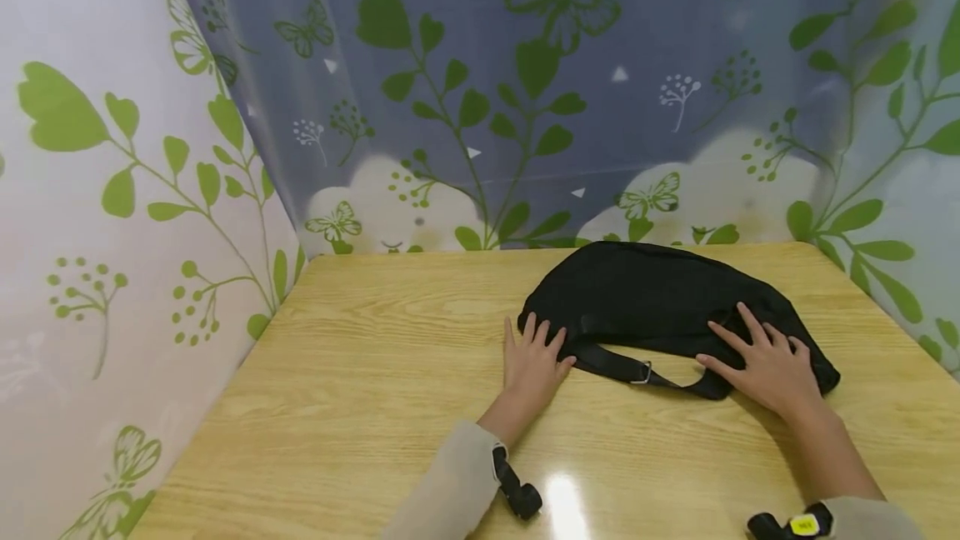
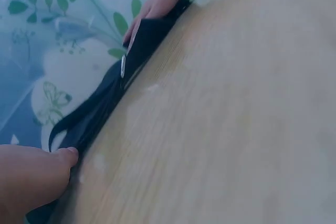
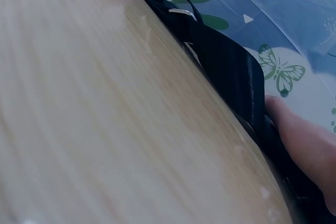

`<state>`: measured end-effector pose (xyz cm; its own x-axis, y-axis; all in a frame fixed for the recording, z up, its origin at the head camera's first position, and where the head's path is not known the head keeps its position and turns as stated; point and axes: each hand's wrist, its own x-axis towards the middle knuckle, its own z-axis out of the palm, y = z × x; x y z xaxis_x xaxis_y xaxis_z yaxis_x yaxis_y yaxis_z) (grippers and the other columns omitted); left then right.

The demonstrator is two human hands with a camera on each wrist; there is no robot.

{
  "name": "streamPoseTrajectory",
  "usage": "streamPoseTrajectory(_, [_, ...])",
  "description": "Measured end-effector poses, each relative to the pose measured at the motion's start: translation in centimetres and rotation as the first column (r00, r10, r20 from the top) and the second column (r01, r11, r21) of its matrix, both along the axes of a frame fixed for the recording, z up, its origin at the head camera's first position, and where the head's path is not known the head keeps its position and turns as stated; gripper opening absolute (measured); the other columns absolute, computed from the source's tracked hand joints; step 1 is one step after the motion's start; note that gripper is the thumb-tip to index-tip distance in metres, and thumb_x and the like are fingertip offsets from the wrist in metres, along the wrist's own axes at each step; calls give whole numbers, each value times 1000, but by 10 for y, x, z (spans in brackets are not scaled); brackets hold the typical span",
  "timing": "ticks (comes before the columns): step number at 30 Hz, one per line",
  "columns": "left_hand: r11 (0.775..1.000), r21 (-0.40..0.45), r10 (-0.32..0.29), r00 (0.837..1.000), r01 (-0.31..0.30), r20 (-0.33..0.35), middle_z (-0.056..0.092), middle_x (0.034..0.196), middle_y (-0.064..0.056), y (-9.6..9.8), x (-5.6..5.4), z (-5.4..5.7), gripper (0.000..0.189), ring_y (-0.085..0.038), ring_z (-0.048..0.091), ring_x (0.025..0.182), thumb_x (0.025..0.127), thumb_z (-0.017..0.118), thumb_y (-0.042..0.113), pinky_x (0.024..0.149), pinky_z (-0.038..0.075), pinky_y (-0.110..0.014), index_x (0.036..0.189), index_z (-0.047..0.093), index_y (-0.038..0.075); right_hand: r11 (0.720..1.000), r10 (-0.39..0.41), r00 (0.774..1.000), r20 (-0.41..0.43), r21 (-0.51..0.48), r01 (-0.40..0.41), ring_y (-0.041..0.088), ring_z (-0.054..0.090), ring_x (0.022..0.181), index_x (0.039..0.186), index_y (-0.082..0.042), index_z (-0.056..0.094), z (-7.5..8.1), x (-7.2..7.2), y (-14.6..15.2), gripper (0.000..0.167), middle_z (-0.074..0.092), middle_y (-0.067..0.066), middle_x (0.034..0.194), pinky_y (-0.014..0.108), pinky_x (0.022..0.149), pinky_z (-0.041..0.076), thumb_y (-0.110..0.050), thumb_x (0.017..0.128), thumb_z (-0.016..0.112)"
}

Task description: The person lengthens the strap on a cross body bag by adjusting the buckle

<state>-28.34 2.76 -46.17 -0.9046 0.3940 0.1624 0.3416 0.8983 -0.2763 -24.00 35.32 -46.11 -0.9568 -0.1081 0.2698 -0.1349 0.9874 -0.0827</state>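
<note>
A black fabric bag (image 1: 645, 294) lies flat on the wooden table, its curved edge toward the back. Along its near side runs a black strap (image 1: 611, 362) with a metal buckle (image 1: 641, 372). My left hand (image 1: 531, 365) rests at the bag's left end, fingers spread and fairly straight, the fingertips touching the fabric. On the right part of the bag lies my right hand (image 1: 772, 365), fingers spread over the fabric and strap. In the left wrist view the left thumb (image 2: 67, 156) touches the bag's edge. The right wrist view shows the strap (image 3: 231, 74) standing up beside the right hand (image 3: 304, 140).
The light wooden table (image 1: 360, 407) extends in front and to the left of the bag. Behind it hangs a blue curtain (image 1: 465, 107) printed with leaves and butterflies. Pale printed sheets (image 1: 112, 232) enclose the sides. Black wrist straps (image 1: 516, 486) are on both forearms.
</note>
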Motion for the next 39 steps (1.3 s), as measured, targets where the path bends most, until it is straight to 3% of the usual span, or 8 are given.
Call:
streamPoseTrajectory(4, [999, 44, -17, 998, 20, -66, 51, 126, -2, 2, 3, 7, 57, -24, 35, 126, 93, 23, 59, 103, 15, -54, 131, 52, 29, 999, 33, 996, -84, -34, -36, 52, 31, 116, 145, -23, 31, -1, 1, -1, 72, 17, 20, 148, 68, 84, 20, -57, 85, 52])
streamPoseTrajectory(7, [990, 127, -49, 993, 62, -108, 54, 118, -3, 3, -4, 10, 57, -22, 41, 119, 92, 28, 60, 103, 20, -48, 128, 55, 23, 994, 15, 979, -201, -103, -36, 51, 36, 113, 144, -20, 33, 0, 3, -3, 66, 27, 20, 144, 66, 90, 18, -45, 87, 57])
streamPoseTrajectory(11, [973, 199, -103, 992, 117, -79, 49, 127, -1, 3, -19, 5, 60, -19, 39, 122, 89, 33, 63, 104, 21, -40, 133, 49, 25, 966, -164, 906, -390, -248, 68, 49, 44, 104, 128, -7, 52, 3, 8, -5, 45, 49, 24, 124, 58, 101, 12, -23, 87, 61])
streamPoseTrajectory(14, [972, 198, -122, 992, 125, -25, 45, 134, 1, 0, -26, -2, 58, -19, 35, 126, 89, 34, 64, 105, 20, -40, 134, 48, 29, 913, -344, 878, -334, -338, 229, 52, 41, 104, 120, -1, 55, 7, 15, -5, 37, 51, 30, 116, 57, 102, 0, -21, 89, 56])
streamPoseTrajectory(16, [972, 198, -125, 992, 125, -13, 46, 134, 1, -3, -28, -6, 55, -19, 36, 125, 89, 37, 62, 105, 19, -41, 132, 51, 30, 880, -414, 885, -213, -342, 330, 55, 37, 106, 126, -2, 51, 7, 19, -4, 43, 47, 34, 118, 62, 99, -1, -27, 91, 52])
streamPoseTrajectory(19, [967, 217, -130, 991, 136, -44, 49, 132, 1, -7, -28, -9, 52, -19, 39, 123, 89, 41, 59, 104, 21, -40, 128, 55, 28, 865, -431, 898, -92, -327, 382, 58, 37, 101, 132, -3, 45, 6, 22, -4, 49, 43, 36, 120, 69, 90, 18, -33, 93, 49])
streamPoseTrajectory(24, [962, 235, -119, 988, 140, -102, 51, 129, 2, -17, -24, -8, 52, -18, 41, 121, 88, 42, 61, 103, 23, -38, 124, 58, 28, 889, -378, 913, -153, -336, 311, 56, 42, 95, 131, -5, 49, 2, 17, -5, 47, 47, 34, 116, 63, 65, 38, -28, 91, 53])
streamPoseTrajectory(39, [950, 296, -68, 991, 99, -113, 53, 127, -1, -54, -16, -9, 51, -20, 43, 118, 87, 47, 58, 102, 25, -39, 121, 62, 23, 940, -250, 924, -291, -302, 159, 53, 45, 93, 124, -8, 57, -10, -6, -26, 42, 51, 30, 114, 60, 62, 40, -24, 86, 60])
